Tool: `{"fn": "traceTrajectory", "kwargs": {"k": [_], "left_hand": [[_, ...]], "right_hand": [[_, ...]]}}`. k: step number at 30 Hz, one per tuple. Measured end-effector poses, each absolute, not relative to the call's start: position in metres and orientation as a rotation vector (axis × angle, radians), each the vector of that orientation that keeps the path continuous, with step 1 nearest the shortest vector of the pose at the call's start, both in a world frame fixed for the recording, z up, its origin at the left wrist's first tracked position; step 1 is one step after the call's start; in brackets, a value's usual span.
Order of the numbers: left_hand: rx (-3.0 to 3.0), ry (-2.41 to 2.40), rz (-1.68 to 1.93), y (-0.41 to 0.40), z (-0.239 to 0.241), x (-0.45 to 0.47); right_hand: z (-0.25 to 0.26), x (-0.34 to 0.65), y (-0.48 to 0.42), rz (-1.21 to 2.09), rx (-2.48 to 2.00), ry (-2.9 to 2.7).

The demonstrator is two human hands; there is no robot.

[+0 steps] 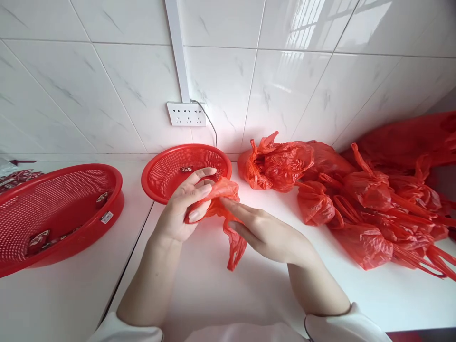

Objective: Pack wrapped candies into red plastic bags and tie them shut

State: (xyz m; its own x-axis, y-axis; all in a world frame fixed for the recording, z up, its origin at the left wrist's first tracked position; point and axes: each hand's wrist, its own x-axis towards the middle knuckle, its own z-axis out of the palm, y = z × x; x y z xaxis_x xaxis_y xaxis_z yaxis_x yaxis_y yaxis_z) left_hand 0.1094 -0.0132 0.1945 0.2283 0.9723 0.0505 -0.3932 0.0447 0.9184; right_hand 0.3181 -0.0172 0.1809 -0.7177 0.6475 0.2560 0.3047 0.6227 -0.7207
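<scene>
My left hand is closed on a thin red plastic bag, its thumb and fingers bent around the gathered film. From the other side, my right hand has its fingertips on the same bag, and a loose strip of film hangs below them. The bag is crumpled and looks unfilled. Just behind my left hand stands a small red perforated basket. Inside it lies one small dark red wrapped packet.
At the left, a larger red basket holds several wrapped packets; more packets are piled behind it. Several knotted red bags cover the table's right side, with an open-topped one near the wall. A socket strip is on the tiles.
</scene>
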Motion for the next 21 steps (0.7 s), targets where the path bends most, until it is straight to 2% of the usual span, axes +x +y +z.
{"fn": "traceTrajectory", "kwargs": {"k": [6,9,12,15,18,21], "left_hand": [[1.126,0.82,1.138,-0.026,0.204,0.098],[1.268,0.931,1.156,-0.034,0.211,0.09],[1.408,1.163,1.373,-0.043,0.218,0.078],[1.483,1.327,1.56,-0.053,0.224,0.067],[1.562,1.473,1.477,-0.061,0.226,0.064],[1.846,1.935,1.36,-0.067,0.224,0.073]], "right_hand": [[0.159,0.31,0.009,0.786,-1.079,-2.246],[0.148,0.312,0.026,0.496,-1.592,-2.228],[0.144,0.322,0.037,0.251,-1.933,-2.232],[0.151,0.336,0.037,0.224,-1.929,-2.3],[0.164,0.35,0.027,0.229,-1.826,-2.405],[0.175,0.359,0.014,0.332,-1.671,-2.458]]}}
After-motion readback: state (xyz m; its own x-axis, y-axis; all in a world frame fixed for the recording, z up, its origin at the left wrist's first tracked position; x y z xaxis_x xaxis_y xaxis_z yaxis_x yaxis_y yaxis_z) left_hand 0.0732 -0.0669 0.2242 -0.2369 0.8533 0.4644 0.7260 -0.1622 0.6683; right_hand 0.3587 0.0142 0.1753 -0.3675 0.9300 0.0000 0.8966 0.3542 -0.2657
